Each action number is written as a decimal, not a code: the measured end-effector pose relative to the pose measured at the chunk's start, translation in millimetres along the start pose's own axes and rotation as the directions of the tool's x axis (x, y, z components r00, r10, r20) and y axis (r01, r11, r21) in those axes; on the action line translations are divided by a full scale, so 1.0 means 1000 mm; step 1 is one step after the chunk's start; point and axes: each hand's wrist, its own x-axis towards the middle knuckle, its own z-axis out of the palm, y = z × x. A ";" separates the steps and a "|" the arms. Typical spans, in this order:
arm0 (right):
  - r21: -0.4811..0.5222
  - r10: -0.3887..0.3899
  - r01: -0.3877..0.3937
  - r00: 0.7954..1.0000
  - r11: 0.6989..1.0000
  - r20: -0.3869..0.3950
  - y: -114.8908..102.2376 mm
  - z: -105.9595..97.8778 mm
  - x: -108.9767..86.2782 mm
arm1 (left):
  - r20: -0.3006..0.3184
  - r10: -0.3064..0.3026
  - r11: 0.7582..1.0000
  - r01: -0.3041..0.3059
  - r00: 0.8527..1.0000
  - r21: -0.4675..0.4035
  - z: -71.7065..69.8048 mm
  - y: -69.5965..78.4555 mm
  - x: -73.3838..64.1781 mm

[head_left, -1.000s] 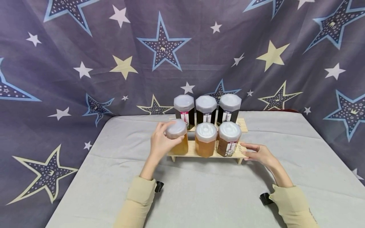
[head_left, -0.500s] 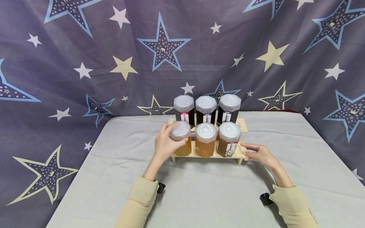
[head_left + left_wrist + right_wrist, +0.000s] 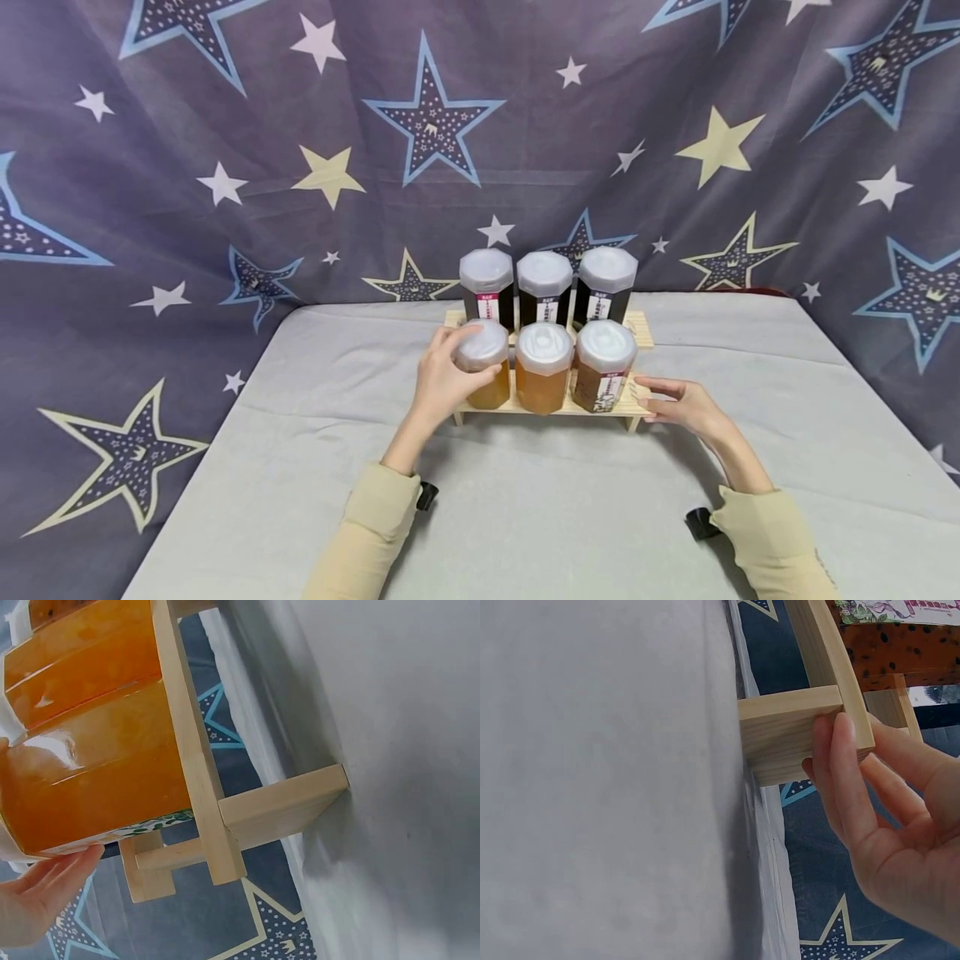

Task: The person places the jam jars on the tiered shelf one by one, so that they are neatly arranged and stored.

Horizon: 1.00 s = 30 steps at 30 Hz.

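Note:
My left hand (image 3: 448, 375) grips an amber jar (image 3: 491, 390) with a white lid at the left end of the lower shelf, thumb and fingers around the lid. In the left wrist view this jar (image 3: 97, 772) stands upright on the shelf board, fingertips against its side. My right hand (image 3: 684, 408) pinches the right end of the two-tier wooden rack (image 3: 636, 392), its fingertips at the shelf's corner and leg in the right wrist view. Beside the gripped jar are another amber jar (image 3: 542, 392) and a brown speckled, labelled jar (image 3: 588, 390).
Three dark jars (image 3: 546, 283) with white lids line the rack's upper shelf. The rack stands on a table (image 3: 555, 508) covered in pale grey cloth. Behind it hangs a dark star-patterned curtain (image 3: 247, 108).
My left hand has moved right with the left amber jar, bringing it closer to the middle front jar. The right hand stays at the rack's end.

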 end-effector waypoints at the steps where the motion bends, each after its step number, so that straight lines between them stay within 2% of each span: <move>1: -0.005 0.001 -0.001 1.000 1.000 0.000 0.000 0.000 0.000 | 0.005 0.002 1.000 -0.002 1.000 -0.003 0.000 0.000 0.000; 12: -0.033 0.006 -0.006 1.000 0.999 -0.008 -0.001 -0.002 -0.001 | 0.044 0.028 1.000 -0.027 0.999 -0.013 0.000 -0.001 -0.002; 21: -0.066 -0.027 0.026 0.999 0.998 -0.028 -0.002 -0.001 0.001 | 0.129 0.059 0.998 -0.059 0.990 -0.007 -0.008 -0.002 -0.009; 24: -0.087 -0.034 0.031 0.999 0.996 -0.035 -0.003 -0.001 0.001 | 0.122 0.072 0.997 -0.074 0.990 0.008 -0.012 -0.006 -0.015; 27: -0.120 -0.028 0.023 0.999 0.992 -0.037 -0.006 -0.002 0.000 | 0.089 0.095 0.995 -0.098 0.991 0.025 -0.020 -0.012 -0.019; 30: -0.226 -0.028 0.019 0.999 0.974 -0.036 -0.010 -0.006 -0.003 | 0.061 0.125 0.991 -0.128 0.990 0.044 -0.029 -0.021 -0.021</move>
